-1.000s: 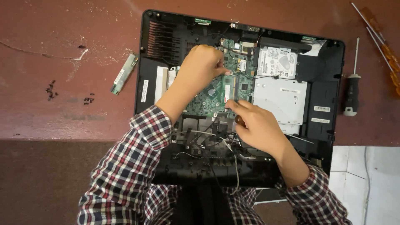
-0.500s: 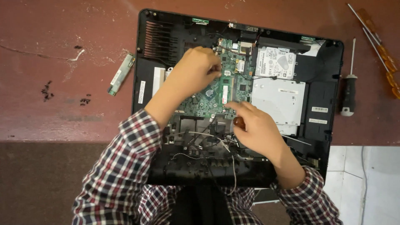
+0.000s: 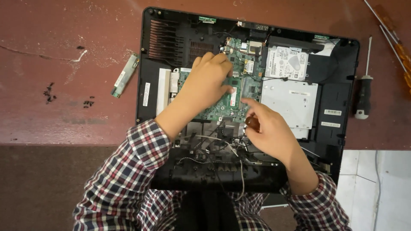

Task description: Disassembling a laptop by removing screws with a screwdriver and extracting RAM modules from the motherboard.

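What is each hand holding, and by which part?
Right hand holds a brown-handled tool by its handle; left hand rests flat on the green circuit board.

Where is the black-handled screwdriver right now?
In the head view, the black-handled screwdriver lies on the red table just off the right edge of the opened computer case, beside two orange-handled screwdrivers.

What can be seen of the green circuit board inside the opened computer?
The green circuit board lies flat in the black computer shell, left of the silver drive. It carries small chips, connectors and a white label. The left hand rests on it and hides much of it; the right hand touches its lower right edge.
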